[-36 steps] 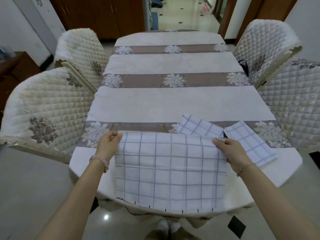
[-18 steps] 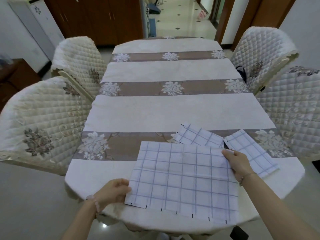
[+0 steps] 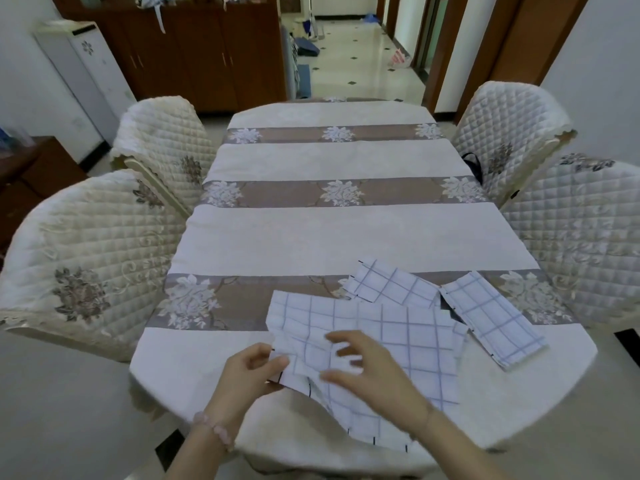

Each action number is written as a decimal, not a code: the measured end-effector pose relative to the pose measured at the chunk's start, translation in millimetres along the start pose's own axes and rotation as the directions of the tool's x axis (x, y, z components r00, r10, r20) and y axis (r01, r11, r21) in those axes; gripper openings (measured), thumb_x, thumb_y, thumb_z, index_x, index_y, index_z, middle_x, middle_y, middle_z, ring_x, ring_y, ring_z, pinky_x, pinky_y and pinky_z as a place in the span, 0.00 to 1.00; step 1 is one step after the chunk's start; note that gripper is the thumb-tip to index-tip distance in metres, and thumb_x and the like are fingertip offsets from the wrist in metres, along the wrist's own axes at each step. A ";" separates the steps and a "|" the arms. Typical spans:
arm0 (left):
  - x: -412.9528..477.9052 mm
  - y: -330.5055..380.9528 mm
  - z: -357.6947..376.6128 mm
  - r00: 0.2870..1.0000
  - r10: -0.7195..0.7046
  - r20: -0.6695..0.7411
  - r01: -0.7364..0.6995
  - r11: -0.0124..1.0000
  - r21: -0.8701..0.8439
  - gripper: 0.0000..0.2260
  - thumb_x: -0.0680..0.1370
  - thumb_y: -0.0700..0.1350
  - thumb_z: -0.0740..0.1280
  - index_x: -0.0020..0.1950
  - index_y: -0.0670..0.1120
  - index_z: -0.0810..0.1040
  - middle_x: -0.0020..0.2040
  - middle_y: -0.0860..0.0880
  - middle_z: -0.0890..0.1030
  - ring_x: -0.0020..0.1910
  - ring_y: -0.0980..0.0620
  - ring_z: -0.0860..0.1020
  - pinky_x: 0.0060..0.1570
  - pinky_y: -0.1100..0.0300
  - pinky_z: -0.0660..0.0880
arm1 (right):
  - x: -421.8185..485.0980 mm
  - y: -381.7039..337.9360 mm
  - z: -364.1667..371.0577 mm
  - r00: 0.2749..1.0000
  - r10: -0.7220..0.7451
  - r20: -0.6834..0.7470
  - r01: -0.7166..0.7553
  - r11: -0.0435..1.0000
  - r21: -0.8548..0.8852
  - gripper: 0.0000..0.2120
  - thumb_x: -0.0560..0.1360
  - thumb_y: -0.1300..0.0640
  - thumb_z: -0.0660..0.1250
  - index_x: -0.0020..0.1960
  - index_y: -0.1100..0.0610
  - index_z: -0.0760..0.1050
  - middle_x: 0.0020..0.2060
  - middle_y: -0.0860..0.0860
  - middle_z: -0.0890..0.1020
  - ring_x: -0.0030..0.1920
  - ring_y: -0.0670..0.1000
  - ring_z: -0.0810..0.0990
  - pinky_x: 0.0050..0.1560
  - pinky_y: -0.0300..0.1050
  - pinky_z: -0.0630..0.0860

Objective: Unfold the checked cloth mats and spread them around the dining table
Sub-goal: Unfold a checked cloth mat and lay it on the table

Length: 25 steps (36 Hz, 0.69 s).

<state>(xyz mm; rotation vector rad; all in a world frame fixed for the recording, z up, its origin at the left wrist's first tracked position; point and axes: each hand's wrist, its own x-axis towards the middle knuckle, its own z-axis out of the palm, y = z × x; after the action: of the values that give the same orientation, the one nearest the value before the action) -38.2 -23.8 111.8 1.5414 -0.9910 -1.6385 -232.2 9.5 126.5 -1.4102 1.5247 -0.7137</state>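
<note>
An unfolded white mat with blue checks lies at the near end of the dining table, rumpled at its near-left corner. My left hand pinches that near-left edge between thumb and fingers. My right hand hovers over the mat's near part with fingers spread and loosely bent, holding nothing. Two folded checked mats lie beyond and to the right: one partly under the open mat, the other at the right.
Quilted cream chairs flank the table, two on the left and two on the right. A dark wooden cabinet and a tiled hallway lie beyond the far end.
The open mat was laid flat on the table. My left hand came back to its near-left corner and lifted it; my right hand left the far-right corner and moved over the near middle.
</note>
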 end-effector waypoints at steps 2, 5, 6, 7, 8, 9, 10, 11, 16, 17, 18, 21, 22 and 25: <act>-5.2 6.4 10.4 0.999 0.032 0.007 -0.032 0.999 -0.028 0.05 0.74 0.34 0.68 0.46 0.32 0.78 0.41 0.39 0.84 0.38 0.47 0.83 0.36 0.60 0.81 | -3.9 -3.8 19.4 0.998 0.025 0.049 -0.027 0.999 0.039 0.21 0.66 0.47 0.74 0.57 0.43 0.74 0.55 0.37 0.77 0.53 0.39 0.77 0.54 0.33 0.74; -9.2 9.2 19.9 0.998 0.061 -0.019 -0.061 0.998 -0.034 0.04 0.73 0.34 0.70 0.38 0.37 0.77 0.38 0.39 0.82 0.39 0.45 0.82 0.36 0.57 0.81 | -6.5 -5.0 31.1 0.999 0.051 0.007 -0.051 0.993 0.103 0.12 0.66 0.50 0.74 0.49 0.46 0.77 0.48 0.40 0.81 0.48 0.40 0.80 0.49 0.37 0.78; -10.4 9.7 22.1 0.998 0.061 -0.023 -0.062 0.997 -0.037 0.07 0.72 0.35 0.70 0.36 0.39 0.75 0.36 0.41 0.81 0.38 0.46 0.82 0.35 0.57 0.80 | -6.5 -4.5 32.1 0.999 0.050 -0.019 -0.047 0.992 0.114 0.09 0.67 0.52 0.73 0.47 0.48 0.78 0.44 0.41 0.82 0.45 0.41 0.81 0.48 0.38 0.78; -10.8 8.7 23.9 0.998 0.065 -0.020 -0.066 0.997 -0.031 0.08 0.72 0.35 0.71 0.35 0.39 0.74 0.35 0.41 0.79 0.36 0.48 0.81 0.35 0.57 0.80 | -6.5 -4.1 32.2 0.998 0.045 -0.044 -0.039 0.991 0.129 0.06 0.68 0.53 0.73 0.44 0.49 0.78 0.42 0.41 0.83 0.43 0.41 0.81 0.47 0.39 0.78; -12.2 8.9 25.9 0.998 0.066 -0.021 -0.066 0.997 -0.028 0.08 0.72 0.35 0.71 0.35 0.40 0.74 0.35 0.41 0.78 0.34 0.50 0.80 0.34 0.58 0.79 | -6.5 -3.7 32.1 0.997 0.039 -0.065 -0.029 0.989 0.143 0.05 0.68 0.55 0.72 0.42 0.49 0.78 0.41 0.41 0.83 0.41 0.41 0.82 0.46 0.39 0.78; -13.2 8.3 27.4 0.997 0.068 -0.018 -0.069 0.997 -0.017 0.09 0.71 0.35 0.71 0.35 0.40 0.73 0.34 0.42 0.77 0.33 0.52 0.79 0.34 0.58 0.79 | -6.6 -3.8 31.6 0.996 0.032 -0.081 -0.019 0.988 0.152 0.04 0.68 0.55 0.72 0.41 0.49 0.78 0.40 0.41 0.83 0.40 0.42 0.82 0.44 0.38 0.78; -14.7 8.6 29.1 0.997 0.073 -0.020 -0.073 0.997 -0.014 0.10 0.71 0.36 0.72 0.34 0.42 0.73 0.33 0.43 0.77 0.31 0.53 0.78 0.33 0.59 0.79 | -6.4 -3.6 31.3 0.995 0.024 -0.095 -0.009 0.987 0.162 0.03 0.69 0.56 0.72 0.41 0.51 0.79 0.39 0.42 0.83 0.40 0.42 0.82 0.43 0.36 0.77; -15.1 7.7 30.0 0.996 0.082 -0.022 -0.082 0.997 0.002 0.11 0.71 0.36 0.72 0.33 0.43 0.72 0.32 0.44 0.76 0.31 0.53 0.78 0.32 0.61 0.78 | -6.5 -4.2 30.8 0.994 0.016 -0.107 0.003 0.984 0.175 0.02 0.69 0.56 0.71 0.42 0.52 0.79 0.39 0.44 0.84 0.40 0.42 0.82 0.42 0.35 0.76; -21.1 12.7 26.3 0.995 0.094 0.018 -0.095 0.995 0.010 0.10 0.72 0.36 0.71 0.33 0.46 0.76 0.32 0.49 0.81 0.34 0.53 0.80 0.33 0.62 0.76 | -2.9 -4.6 20.5 0.983 0.004 -0.184 0.036 0.976 0.215 0.03 0.71 0.59 0.70 0.39 0.56 0.80 0.35 0.50 0.84 0.38 0.47 0.81 0.42 0.39 0.75; -20.6 13.5 21.9 0.995 0.095 0.028 -0.096 0.995 0.018 0.06 0.72 0.36 0.71 0.36 0.44 0.78 0.35 0.48 0.83 0.36 0.53 0.81 0.35 0.62 0.77 | -0.8 -4.5 15.3 0.980 0.010 -0.200 0.036 0.974 0.222 0.03 0.71 0.60 0.70 0.38 0.56 0.80 0.34 0.49 0.83 0.36 0.47 0.80 0.42 0.41 0.75; -20.9 16.0 16.8 0.996 0.090 0.026 -0.090 0.996 0.019 0.03 0.72 0.36 0.71 0.41 0.42 0.80 0.39 0.46 0.85 0.38 0.52 0.82 0.38 0.60 0.78 | 1.9 -3.4 9.1 0.976 0.013 -0.219 0.040 0.971 0.236 0.05 0.71 0.62 0.69 0.37 0.55 0.80 0.32 0.47 0.82 0.35 0.45 0.78 0.42 0.41 0.74; -19.2 21.3 -7.0 0.996 0.088 0.006 -0.089 0.995 0.051 0.05 0.72 0.35 0.71 0.47 0.40 0.81 0.42 0.45 0.86 0.41 0.49 0.84 0.40 0.60 0.80 | 9.3 -2.8 -18.9 0.960 0.026 -0.279 0.048 0.966 0.254 0.10 0.73 0.65 0.68 0.36 0.53 0.78 0.27 0.39 0.80 0.31 0.39 0.74 0.36 0.32 0.72; -20.4 25.1 -16.1 0.996 0.089 0.003 -0.089 0.994 0.057 0.05 0.72 0.36 0.71 0.47 0.40 0.81 0.43 0.45 0.86 0.42 0.48 0.84 0.39 0.60 0.81 | 11.5 -3.4 -30.4 0.955 0.020 -0.297 0.060 0.964 0.257 0.10 0.73 0.64 0.67 0.36 0.53 0.78 0.25 0.38 0.79 0.29 0.38 0.74 0.32 0.29 0.71; -20.4 33.4 -47.9 0.996 0.088 0.004 -0.088 0.994 0.059 0.04 0.73 0.37 0.69 0.47 0.39 0.82 0.41 0.44 0.86 0.39 0.49 0.84 0.36 0.61 0.80 | 20.1 -3.0 -68.5 0.928 0.025 -0.372 0.085 0.957 0.277 0.08 0.75 0.63 0.67 0.38 0.56 0.78 0.22 0.40 0.76 0.27 0.38 0.72 0.27 0.27 0.69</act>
<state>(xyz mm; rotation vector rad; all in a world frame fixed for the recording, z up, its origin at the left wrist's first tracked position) 10.2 -26.3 150.3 1.5137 -1.1019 -1.5622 -290.7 -21.6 153.1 -1.1200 1.6041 -1.2273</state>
